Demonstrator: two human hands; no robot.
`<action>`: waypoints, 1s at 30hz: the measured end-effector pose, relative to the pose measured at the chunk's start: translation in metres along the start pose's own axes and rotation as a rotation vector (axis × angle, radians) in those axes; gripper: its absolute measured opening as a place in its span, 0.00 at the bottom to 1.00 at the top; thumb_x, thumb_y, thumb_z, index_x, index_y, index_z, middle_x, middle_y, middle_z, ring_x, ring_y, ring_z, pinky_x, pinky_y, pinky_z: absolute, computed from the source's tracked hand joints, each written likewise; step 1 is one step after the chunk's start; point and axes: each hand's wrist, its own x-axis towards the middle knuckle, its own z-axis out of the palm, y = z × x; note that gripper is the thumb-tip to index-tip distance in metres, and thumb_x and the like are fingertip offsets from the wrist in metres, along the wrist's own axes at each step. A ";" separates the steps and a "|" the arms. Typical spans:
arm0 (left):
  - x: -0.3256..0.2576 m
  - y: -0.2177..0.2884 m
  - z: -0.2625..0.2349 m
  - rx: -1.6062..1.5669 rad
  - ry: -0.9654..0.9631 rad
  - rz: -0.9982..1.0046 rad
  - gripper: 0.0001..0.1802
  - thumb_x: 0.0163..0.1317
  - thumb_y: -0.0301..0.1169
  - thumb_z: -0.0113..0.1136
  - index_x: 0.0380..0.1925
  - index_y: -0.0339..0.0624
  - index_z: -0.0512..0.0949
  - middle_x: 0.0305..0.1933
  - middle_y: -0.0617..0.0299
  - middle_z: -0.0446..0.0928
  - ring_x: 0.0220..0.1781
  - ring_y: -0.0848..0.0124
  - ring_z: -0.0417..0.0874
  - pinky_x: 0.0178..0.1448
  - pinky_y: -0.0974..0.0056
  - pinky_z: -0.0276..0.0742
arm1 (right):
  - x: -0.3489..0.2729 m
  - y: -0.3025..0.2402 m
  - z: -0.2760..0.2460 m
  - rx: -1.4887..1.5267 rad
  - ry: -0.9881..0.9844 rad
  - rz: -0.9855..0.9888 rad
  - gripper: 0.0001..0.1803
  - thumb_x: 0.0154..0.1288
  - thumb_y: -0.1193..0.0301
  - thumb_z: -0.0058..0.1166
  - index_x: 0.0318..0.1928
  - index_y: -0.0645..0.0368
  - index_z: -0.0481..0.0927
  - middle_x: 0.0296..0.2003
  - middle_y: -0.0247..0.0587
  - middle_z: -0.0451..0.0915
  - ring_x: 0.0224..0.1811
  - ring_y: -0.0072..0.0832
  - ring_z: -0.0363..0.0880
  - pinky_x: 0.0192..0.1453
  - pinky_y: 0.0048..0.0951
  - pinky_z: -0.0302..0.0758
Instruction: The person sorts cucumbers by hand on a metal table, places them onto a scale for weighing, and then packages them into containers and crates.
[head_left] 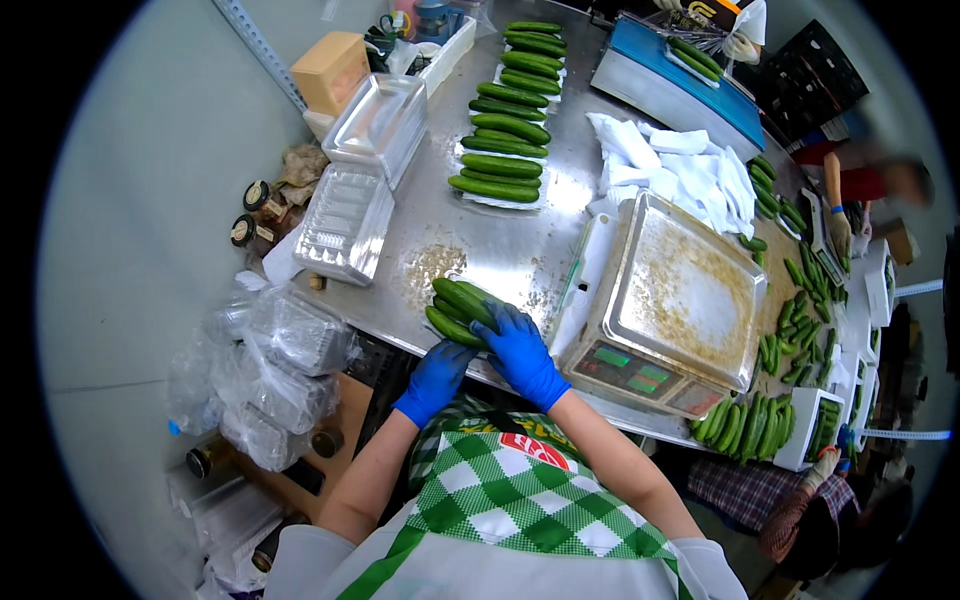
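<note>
A small bunch of green cucumbers (458,304) lies at the metal table's near edge, with a bit of clear plastic tray showing behind it. Over its right side my right hand (524,358), in a blue glove, curls its fingers round the cucumbers. My left hand (436,380), gloved the same way, is closed against their near lower end; its fingertips are partly hidden. Farther off, a column of cucumbers on white trays (505,170) runs away from me, mostly paired.
Right of my hands stands a weighing scale (680,290) with a stained metal top; white cloths or pads (685,165) are heaped behind it. Stacked clear trays (345,225) stand left. Loose cucumbers (745,425) lie far right, where other people work. Bagged trays (290,350) sit below left.
</note>
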 end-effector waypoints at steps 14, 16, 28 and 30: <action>0.059 0.008 -0.069 0.166 -0.034 0.119 0.35 0.52 0.37 0.62 0.62 0.49 0.64 0.63 0.50 0.64 0.64 0.51 0.64 0.68 0.50 0.55 | -0.027 -0.023 -0.109 0.295 0.234 0.111 0.25 0.55 0.72 0.57 0.56 0.52 0.72 0.60 0.53 0.64 0.60 0.51 0.64 0.63 0.43 0.64; 0.076 0.023 -0.065 0.325 -0.226 0.181 0.44 0.49 0.44 0.64 0.66 0.53 0.57 0.68 0.51 0.57 0.68 0.52 0.58 0.71 0.47 0.46 | -0.044 -0.019 -0.141 0.258 0.347 0.186 0.25 0.56 0.74 0.57 0.56 0.52 0.73 0.60 0.51 0.65 0.60 0.48 0.66 0.62 0.41 0.65; 0.144 -0.029 0.006 0.620 -0.283 0.160 0.55 0.45 0.61 0.59 0.70 0.55 0.46 0.71 0.52 0.49 0.73 0.57 0.49 0.70 0.38 0.33 | -0.145 0.107 -0.151 -0.134 0.762 0.638 0.13 0.61 0.75 0.47 0.46 0.61 0.78 0.51 0.51 0.75 0.53 0.43 0.73 0.58 0.36 0.68; 0.168 -0.042 0.010 0.649 -0.251 0.137 0.57 0.44 0.63 0.58 0.70 0.53 0.44 0.72 0.51 0.47 0.73 0.57 0.46 0.70 0.38 0.31 | -0.136 0.106 -0.151 -0.119 0.819 0.692 0.13 0.61 0.76 0.47 0.46 0.61 0.78 0.50 0.51 0.75 0.53 0.43 0.73 0.58 0.36 0.69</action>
